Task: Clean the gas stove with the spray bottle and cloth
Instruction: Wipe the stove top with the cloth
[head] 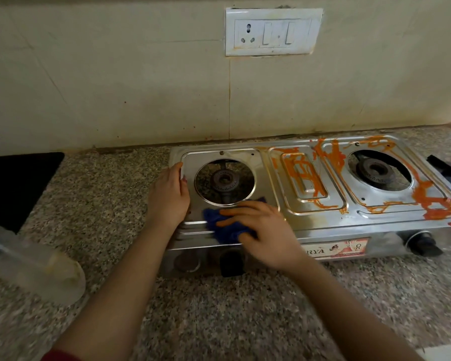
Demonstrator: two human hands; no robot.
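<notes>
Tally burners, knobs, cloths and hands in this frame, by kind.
Burners: 2, left burner and right burner
Knobs: 2, front knob and right knob
Cloths: 1, blue cloth
Hands: 2, left hand and right hand
Total: 7

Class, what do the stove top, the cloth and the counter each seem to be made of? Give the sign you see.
Stove top: likely stainless steel, shiny; it is silvery and reflects light.
Cloth: soft blue fabric, perhaps microfibre; it bunches under the right hand.
Counter: seemingly polished granite or similar stone; speckled grey-brown grain.
</notes>
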